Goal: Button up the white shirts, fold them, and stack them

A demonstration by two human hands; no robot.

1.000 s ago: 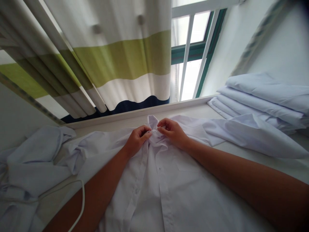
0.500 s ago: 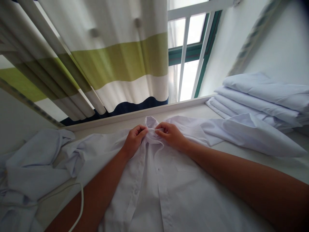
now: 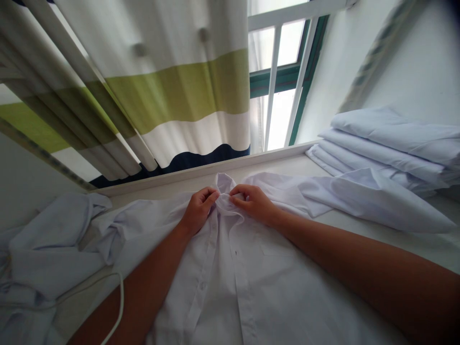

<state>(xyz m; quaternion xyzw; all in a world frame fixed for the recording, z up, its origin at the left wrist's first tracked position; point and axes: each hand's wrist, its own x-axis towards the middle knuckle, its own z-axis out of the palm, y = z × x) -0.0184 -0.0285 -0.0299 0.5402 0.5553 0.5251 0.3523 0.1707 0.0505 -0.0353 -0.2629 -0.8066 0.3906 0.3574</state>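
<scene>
A white button-up shirt (image 3: 283, 282) lies front side up before me, its sleeves spread to both sides. Its two front edges are apart below the collar, with a button on the left edge and a buttonhole on the right one. At the collar, my left hand (image 3: 201, 206) pinches the left side between thumb and fingers. My right hand (image 3: 253, 201) grips the collar's right side the same way, a short gap from the left. Whether the collar button is in its hole is too small to tell.
Folded white shirts (image 3: 391, 143) are stacked at the right. Crumpled white garments (image 3: 53, 239) lie at the left, beside a thin white cable (image 3: 121, 297) near my left forearm. Behind the pale surface's raised edge (image 3: 172, 177) hang a striped curtain (image 3: 179, 91) and white window bars (image 3: 273, 86).
Both hands stay at the collar with almost no movement. The right hand's fingertips have shifted very slightly left.
</scene>
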